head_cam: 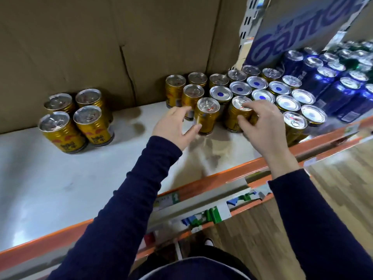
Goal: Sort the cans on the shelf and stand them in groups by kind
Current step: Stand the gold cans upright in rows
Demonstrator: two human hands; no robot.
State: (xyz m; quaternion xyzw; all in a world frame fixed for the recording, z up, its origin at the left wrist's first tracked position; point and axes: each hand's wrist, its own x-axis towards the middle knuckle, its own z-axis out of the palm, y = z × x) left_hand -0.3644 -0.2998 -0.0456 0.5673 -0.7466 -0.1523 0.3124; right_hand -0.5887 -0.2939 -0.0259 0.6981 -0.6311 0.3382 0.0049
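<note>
left hand is round a gold can from its l side, fingers behind, thumb at the front low on the can, fingers curled on it; can stands upright on the white shelf. r hand grips a 2nd gold can, fingertips over its lid rim and thumb on the side, also upright on the shelf, just r of the 1st can w/ a gap between them

behind both hands: a block of gold cans, some w/ pull-tab tops up, e.g. the back-left can, others showing plain silver ends w/ a blue dot, packed touching in rows. r of the r hand one more tab-top gold can at the shelf front

well apart on the l: group of four gold cans, 2x2, touching, red logo on the sides, near the cardboard back wall

far r: tall blue cans in rows, blurred, under a blue-lettered box. orange shelf edge runs along the front, price labels below it, wood floor further down. both arms in dark navy sleeves
</note>
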